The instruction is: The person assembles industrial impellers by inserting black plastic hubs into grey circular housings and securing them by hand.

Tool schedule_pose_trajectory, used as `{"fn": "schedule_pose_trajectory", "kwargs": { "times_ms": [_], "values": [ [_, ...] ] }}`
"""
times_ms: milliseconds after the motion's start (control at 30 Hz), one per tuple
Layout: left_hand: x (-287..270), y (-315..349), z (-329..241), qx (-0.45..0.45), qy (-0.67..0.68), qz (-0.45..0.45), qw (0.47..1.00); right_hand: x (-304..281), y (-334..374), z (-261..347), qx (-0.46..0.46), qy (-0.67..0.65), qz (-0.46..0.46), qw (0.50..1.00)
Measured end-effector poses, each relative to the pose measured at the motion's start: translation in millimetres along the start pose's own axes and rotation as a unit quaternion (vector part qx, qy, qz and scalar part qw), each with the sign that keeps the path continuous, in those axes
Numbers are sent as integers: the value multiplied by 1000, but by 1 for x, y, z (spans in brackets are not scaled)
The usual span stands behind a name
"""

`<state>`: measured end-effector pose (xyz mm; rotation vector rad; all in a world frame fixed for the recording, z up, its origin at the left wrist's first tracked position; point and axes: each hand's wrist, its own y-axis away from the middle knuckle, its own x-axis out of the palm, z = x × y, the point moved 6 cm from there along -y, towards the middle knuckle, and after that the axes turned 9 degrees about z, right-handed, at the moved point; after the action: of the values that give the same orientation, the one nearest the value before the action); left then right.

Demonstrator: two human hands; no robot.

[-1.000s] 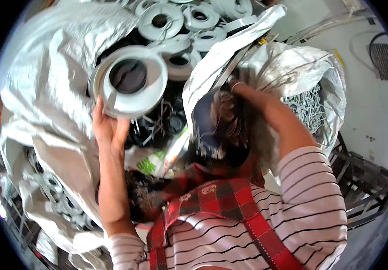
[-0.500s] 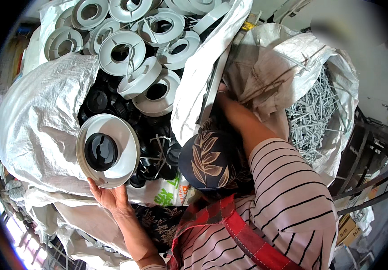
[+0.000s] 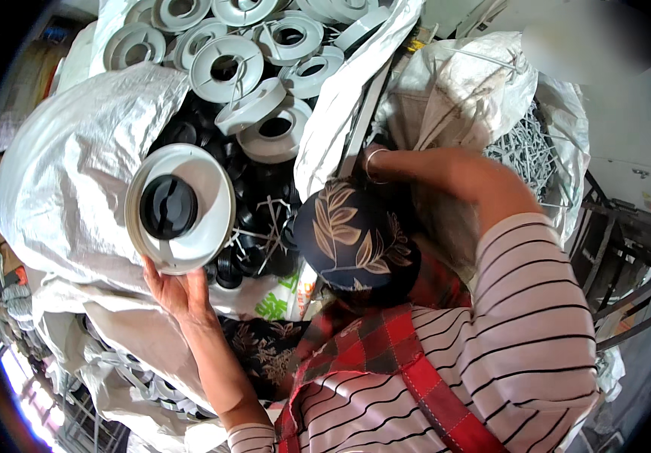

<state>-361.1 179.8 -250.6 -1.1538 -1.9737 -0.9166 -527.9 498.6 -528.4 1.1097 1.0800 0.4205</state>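
In my left hand (image 3: 178, 293) I hold a round white plastic dish (image 3: 211, 204), gripped at its lower rim. It is tilted so that its inside shows, and a round black cap (image 3: 168, 207) sits in its middle. My right forearm reaches across to the narrow gap beside a grey bar (image 3: 367, 113). A bracelet circles that wrist; beyond it my right hand (image 3: 377, 143) is in shadow and its fingers are hidden. Just below is a dark cloth-covered knee (image 3: 356, 241) with a leaf pattern.
White ring-shaped parts (image 3: 284, 134) lie heaped on black threaded caps (image 3: 229, 270) in a white woven sack (image 3: 76, 181). Grey spoked pieces (image 3: 271, 226) lie among the caps. At right, another sack (image 3: 454, 94) holds many thin grey plastic pieces (image 3: 526, 155). Dark metal bars (image 3: 605, 249) stand beyond.
My right elbow has swung outward and up, so the forearm now lies nearly level and the bracelet shows. The left hand still holds the dish. The view has shifted slightly.
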Motion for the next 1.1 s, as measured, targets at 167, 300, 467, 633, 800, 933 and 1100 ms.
{"fn": "schedule_pose_trajectory", "kwargs": {
  "times_ms": [167, 300, 467, 633, 800, 933, 1100],
  "values": [
    [11, 4, -8, 11, -4, 26, 1000, -28, 103, -59, 162, -527, -96, 829],
    [15, 7, -9, 6, 11, 52, 999, -71, 188, -56, 174, -733, -225, 618],
    [13, 20, -20, 19, 27, 64, 997, -119, 349, -39, 87, -671, -531, 510],
    [16, 19, -24, 25, 55, 82, 995, 2, 427, -125, 267, -629, -375, 626],
    [10, 26, -31, 55, 50, 36, 997, -39, 408, -62, 282, -316, -419, 803],
    [12, 22, -27, 48, 41, 51, 997, -65, 262, 38, 71, -162, -335, 925],
    [6, 27, -32, 52, 15, 27, 998, 8, 51, 22, 151, -244, 47, 957]
  ]
}}
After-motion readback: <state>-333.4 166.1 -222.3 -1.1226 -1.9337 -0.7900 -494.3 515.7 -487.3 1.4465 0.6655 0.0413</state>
